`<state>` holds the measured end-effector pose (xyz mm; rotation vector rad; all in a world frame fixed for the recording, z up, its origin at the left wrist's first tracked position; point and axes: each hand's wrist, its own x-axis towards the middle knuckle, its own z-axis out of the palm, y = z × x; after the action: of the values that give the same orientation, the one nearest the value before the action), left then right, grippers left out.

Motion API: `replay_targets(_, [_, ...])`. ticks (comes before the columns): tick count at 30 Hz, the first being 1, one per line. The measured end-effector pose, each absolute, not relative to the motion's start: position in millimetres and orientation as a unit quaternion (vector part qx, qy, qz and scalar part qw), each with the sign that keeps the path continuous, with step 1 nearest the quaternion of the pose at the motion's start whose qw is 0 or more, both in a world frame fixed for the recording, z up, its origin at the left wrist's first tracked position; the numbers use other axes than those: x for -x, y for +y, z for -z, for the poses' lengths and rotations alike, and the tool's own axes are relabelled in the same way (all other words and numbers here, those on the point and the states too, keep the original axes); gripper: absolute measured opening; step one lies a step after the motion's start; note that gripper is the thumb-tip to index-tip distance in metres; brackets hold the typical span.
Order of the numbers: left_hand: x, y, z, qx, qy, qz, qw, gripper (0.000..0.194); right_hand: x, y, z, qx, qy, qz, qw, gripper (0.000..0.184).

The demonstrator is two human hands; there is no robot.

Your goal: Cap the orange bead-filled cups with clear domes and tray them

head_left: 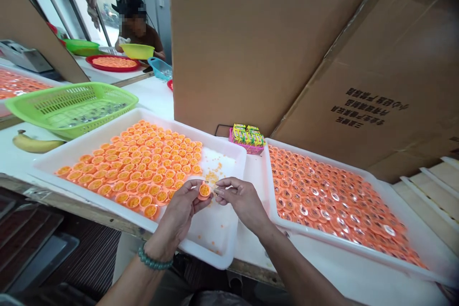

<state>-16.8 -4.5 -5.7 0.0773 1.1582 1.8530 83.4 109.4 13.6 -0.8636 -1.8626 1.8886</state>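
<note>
My left hand (pixel 177 213), with a green bead bracelet at the wrist, pinches a small round orange cup (pixel 204 191) with a yellow-orange filling between thumb and fingers. Right beside it, my right hand (pixel 245 198) has thumb and fingertips pressed together; what they hold, if anything, is too small to make out. Both hands hover over the right end of a white tray (pixel 224 244). Rows of similar orange cups (pixel 134 162) fill that tray's left part. Loose yellow-orange crumbs (pixel 214 170) are scattered on its bare bottom.
To the right, a second white tray (pixel 324 238) carries orange pieces with shiny clear tops. Behind stand cardboard sheets (pixel 251 48) and a pink basket (pixel 251 149) of small yellow-green packets. A green basket (pixel 27 107) and a banana (pixel 38 144) lie left. Another person (pixel 152 40) sits beyond.
</note>
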Motion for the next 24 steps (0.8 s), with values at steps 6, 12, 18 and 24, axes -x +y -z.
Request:
replay_targets(6, [16.2,-3.1,3.6,-0.053,0.474,-0.757,0.447,0.019,-65.2,104.6,-11.5,0.273,-0.705,-0.625,0.196,0.014])
replay_targets(12, [14.0,-3.4,7.9,-0.079,0.492,-0.754,0.428,0.013,-60.8,106.1,-15.7,0.258,-0.725,-0.616,0.17,0.012])
replay_targets(18, [12.4,-2.1,4.4,-0.08,0.482,-0.764,0.422,0.013,-61.6,102.6,-13.6,0.267,-0.716,-0.619,0.181,0.014])
replay_targets(24, [11.9,-2.7,3.4,-0.086,0.485,-0.764,0.417,0.016,-61.3,101.0,-5.7,0.243,-0.737,-0.589,0.226,0.013])
